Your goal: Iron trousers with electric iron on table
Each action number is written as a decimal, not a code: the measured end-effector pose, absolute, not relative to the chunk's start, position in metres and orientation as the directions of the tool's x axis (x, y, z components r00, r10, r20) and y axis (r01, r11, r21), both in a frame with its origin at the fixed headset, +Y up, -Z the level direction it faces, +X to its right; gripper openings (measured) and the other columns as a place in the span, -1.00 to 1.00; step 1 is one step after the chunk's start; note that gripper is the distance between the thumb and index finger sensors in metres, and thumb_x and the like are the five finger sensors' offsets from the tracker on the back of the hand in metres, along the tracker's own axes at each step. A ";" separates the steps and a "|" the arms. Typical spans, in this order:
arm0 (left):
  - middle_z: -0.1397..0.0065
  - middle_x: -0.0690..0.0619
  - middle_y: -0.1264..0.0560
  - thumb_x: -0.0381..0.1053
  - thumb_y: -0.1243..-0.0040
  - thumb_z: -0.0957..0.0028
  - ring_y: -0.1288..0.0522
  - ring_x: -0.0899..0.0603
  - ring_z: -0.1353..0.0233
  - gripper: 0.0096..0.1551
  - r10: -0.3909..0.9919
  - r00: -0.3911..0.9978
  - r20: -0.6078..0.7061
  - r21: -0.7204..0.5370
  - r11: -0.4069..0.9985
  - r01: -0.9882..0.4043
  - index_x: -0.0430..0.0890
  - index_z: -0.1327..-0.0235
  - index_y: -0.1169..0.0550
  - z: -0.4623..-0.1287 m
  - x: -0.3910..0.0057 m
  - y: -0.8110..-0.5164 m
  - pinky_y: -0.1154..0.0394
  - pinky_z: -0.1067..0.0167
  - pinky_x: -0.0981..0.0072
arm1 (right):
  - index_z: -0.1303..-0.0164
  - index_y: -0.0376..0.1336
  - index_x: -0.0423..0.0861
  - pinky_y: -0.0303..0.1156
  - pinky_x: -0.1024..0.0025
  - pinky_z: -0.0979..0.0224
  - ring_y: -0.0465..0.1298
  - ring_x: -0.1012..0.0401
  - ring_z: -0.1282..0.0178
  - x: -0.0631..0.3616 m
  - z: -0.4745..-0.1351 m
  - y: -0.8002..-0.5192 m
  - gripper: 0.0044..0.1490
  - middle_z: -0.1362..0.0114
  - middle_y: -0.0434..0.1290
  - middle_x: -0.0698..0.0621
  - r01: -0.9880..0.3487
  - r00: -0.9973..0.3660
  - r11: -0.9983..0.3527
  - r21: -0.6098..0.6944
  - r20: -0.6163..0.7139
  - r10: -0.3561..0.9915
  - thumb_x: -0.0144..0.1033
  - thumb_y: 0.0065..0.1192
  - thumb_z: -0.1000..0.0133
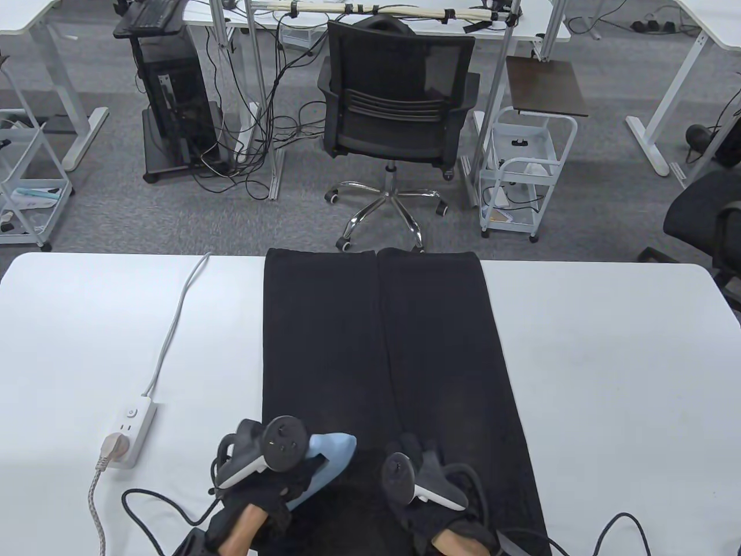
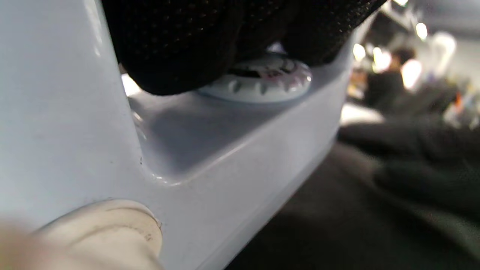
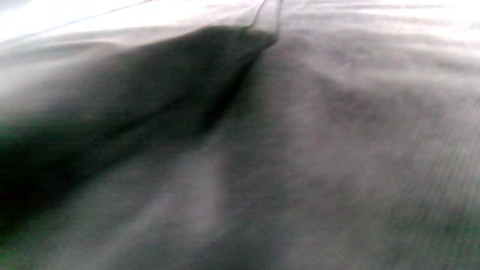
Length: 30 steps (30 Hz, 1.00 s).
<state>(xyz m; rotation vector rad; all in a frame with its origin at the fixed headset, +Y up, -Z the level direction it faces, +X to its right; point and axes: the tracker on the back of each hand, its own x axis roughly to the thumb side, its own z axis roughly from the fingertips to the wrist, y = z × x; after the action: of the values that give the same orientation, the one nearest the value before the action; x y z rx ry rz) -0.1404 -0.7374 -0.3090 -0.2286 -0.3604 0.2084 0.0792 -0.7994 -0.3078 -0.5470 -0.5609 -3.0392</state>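
Note:
Black trousers (image 1: 382, 347) lie flat down the middle of the white table (image 1: 608, 376), legs pointing away from me. A light blue electric iron (image 1: 327, 463) sits on the trousers' near left part, nose pointing to the far right. My left hand (image 1: 260, 463) grips the iron's handle; in the left wrist view its gloved fingers (image 2: 180, 41) curl over the blue body (image 2: 210, 150) beside a white dial (image 2: 262, 84). My right hand (image 1: 419, 463) rests flat on the cloth just right of the iron. The right wrist view shows only blurred dark cloth (image 3: 300, 150).
A white power strip (image 1: 132, 428) with a plug in it lies on the table's left side, its cable (image 1: 173, 330) running to the far edge. A braided cord (image 1: 98, 509) trails toward me. Beyond the table stand an office chair (image 1: 396, 110) and a white trolley (image 1: 524, 174).

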 end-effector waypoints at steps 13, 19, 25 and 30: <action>0.19 0.12 -0.61 0.08 -0.23 -0.28 -0.66 0.05 0.22 -0.52 0.005 0.953 0.303 -0.335 0.937 0.101 -0.21 -0.23 -0.41 -0.350 -0.096 -0.758 -0.64 -0.02 0.09 | -0.62 -0.58 -0.15 -0.22 -0.57 -0.42 -0.42 -0.40 -0.60 0.084 -0.314 -0.822 -0.10 -0.67 -0.57 -0.30 0.083 -0.939 -0.842 0.534 0.324 0.113 -0.02 -0.41 -0.33; 0.19 0.11 -0.61 0.08 -0.23 -0.27 -0.66 0.04 0.21 -0.52 0.021 0.990 0.141 -0.354 0.935 0.030 -0.21 -0.22 -0.41 -0.431 -0.104 -0.755 -0.63 -0.03 0.08 | -0.61 -0.60 -0.15 -0.24 -0.57 -0.42 -0.45 -0.40 -0.59 0.083 -0.315 -0.821 -0.08 -0.66 -0.59 -0.30 0.080 -0.940 -0.832 0.549 0.318 0.120 -0.01 -0.41 -0.33; 0.19 0.12 -0.60 0.09 -0.22 -0.27 -0.65 0.05 0.20 -0.52 0.038 0.999 0.016 -0.359 0.933 -0.029 -0.20 -0.23 -0.40 -0.488 -0.115 -0.754 -0.63 -0.05 0.08 | -0.61 -0.62 -0.15 -0.28 -0.57 -0.41 -0.48 -0.39 -0.58 0.084 -0.318 -0.822 -0.07 -0.65 -0.62 -0.29 0.067 -0.939 -0.814 0.577 0.312 0.144 0.01 -0.41 -0.34; 0.18 0.13 -0.60 0.09 -0.22 -0.28 -0.65 0.06 0.21 -0.52 0.033 0.999 0.004 -0.342 0.939 -0.030 -0.19 -0.23 -0.40 -0.486 -0.115 -0.753 -0.62 -0.04 0.10 | -0.60 -0.63 -0.12 -0.30 -0.56 -0.41 -0.52 -0.37 -0.58 0.086 -0.319 -0.822 -0.06 -0.65 -0.64 -0.27 0.059 -0.939 -0.804 0.591 0.306 0.156 0.03 -0.40 -0.34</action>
<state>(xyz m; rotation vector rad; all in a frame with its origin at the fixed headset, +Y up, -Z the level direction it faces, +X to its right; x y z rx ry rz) -0.1145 -0.7532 -0.4859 -0.3487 -0.0094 0.0322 0.0862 -0.8224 -0.3192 -0.5515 -0.9960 -2.9837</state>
